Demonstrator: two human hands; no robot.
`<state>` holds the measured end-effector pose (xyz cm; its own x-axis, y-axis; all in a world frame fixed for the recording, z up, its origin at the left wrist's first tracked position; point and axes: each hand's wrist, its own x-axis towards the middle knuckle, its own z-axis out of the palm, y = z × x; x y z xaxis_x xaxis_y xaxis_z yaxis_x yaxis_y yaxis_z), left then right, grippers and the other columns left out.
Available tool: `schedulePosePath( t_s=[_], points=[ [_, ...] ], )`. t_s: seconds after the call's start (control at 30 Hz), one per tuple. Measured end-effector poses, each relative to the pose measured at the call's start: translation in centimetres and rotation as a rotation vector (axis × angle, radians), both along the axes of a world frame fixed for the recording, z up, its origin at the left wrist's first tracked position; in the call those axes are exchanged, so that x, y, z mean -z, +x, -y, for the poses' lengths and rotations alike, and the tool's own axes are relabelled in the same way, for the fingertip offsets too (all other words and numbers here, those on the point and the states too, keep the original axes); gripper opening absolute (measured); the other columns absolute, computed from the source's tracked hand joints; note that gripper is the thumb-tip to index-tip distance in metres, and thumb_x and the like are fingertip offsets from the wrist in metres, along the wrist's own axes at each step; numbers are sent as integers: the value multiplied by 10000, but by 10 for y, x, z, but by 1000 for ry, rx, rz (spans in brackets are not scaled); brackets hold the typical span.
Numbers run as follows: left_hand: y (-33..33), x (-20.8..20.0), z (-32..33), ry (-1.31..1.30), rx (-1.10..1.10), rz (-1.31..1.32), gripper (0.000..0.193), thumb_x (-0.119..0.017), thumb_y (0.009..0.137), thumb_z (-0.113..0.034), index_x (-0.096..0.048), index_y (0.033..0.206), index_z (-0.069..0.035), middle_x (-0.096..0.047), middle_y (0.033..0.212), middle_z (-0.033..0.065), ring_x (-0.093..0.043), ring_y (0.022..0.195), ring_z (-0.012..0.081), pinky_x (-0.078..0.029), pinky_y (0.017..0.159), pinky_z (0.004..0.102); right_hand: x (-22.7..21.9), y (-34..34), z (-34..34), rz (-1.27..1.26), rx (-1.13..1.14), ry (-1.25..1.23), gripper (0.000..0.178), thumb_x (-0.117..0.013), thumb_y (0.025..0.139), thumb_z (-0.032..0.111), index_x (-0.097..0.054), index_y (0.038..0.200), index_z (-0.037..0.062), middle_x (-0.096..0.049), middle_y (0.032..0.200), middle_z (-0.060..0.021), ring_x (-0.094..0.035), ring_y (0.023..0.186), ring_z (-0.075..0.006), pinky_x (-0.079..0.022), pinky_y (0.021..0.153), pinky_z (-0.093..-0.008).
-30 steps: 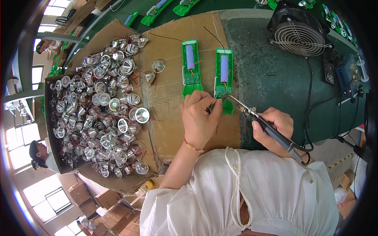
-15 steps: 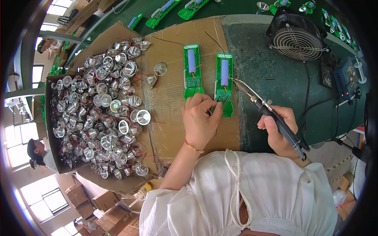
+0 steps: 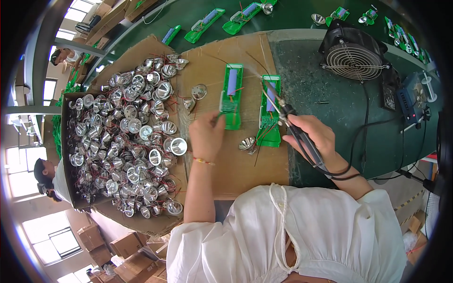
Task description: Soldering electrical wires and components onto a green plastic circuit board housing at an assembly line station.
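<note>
My right hand [image 3: 315, 137] is closed round a soldering iron [image 3: 306, 144], whose metal tip crosses in front of the right-hand green flashlight housing [image 3: 271, 138]. A purple cylindrical battery [image 3: 271, 96] lies in that housing, with a circuit board and thin wires. Beside its lower end sits a silver reflector cup [image 3: 247, 144] with wires. My left hand [image 3: 205, 137], smeared by motion, is by the lower left side of the other green housing [image 3: 232, 121], which also contains a purple battery [image 3: 231, 82]. Whether its fingers hold anything is unclear.
A cardboard box [image 3: 67, 141] heaped with wired reflector cups [image 3: 137, 125] stands at the left. Two loose cups [image 3: 199, 91] lie on the cardboard sheet [image 3: 212, 174]. At the right are a black fan [image 3: 356, 61], a blue soldering station [image 3: 409, 101] and cables. More housings [image 3: 205, 26] line the back.
My left hand has moved left from the right-hand housing, uncovering a reflector cup there. My right hand has shifted left and the iron stands more upright, its tip higher. The whole view has shifted slightly.
</note>
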<state>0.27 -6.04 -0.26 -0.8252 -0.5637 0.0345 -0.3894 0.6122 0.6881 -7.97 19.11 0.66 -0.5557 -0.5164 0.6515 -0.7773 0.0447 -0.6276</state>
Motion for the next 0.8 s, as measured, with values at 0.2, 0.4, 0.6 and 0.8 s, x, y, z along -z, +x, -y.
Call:
schedulePosePath(
  t_s=[0.2, 0.4, 0.6, 0.8],
  points=[
    [16, -34, 4, -681, -65, -279, 161, -717, 719, -142, -676, 850, -58, -636, 779, 110, -602, 774, 298, -473, 719, 369, 11, -14, 21, -43, 7, 56, 488, -757, 640, 91, -587, 1098, 82, -645, 922, -90, -634, 769, -258, -513, 644, -334],
    [9, -17, -80, 204, 132, -151, 138, -695, 761, -138, -687, 844, -29, -645, 719, 114, -612, 612, 225, -473, 566, 310, 12, -11, 25, -88, 40, 153, 465, -702, 671, 65, -577, 1118, 93, -619, 889, -75, -618, 738, -258, -499, 630, -351],
    [2, -10, -78, 187, 158, -91, 115, -654, 797, -128, -696, 870, -49, -612, 677, 128, -589, 573, 229, -450, 532, 312, 16, -10, 29, 10, 18, 130, 470, -672, 675, 7, -568, 1127, 81, -601, 872, -81, -611, 723, -255, -508, 608, -335],
    [1, -7, -77, 169, 168, -108, 115, -648, 803, -124, -694, 872, -45, -613, 683, 124, -581, 564, 225, -443, 528, 310, 18, -12, 28, 54, -7, 110, 458, -665, 690, -5, -559, 1129, 72, -600, 871, -89, -610, 738, -265, -510, 624, -340]
  ],
)
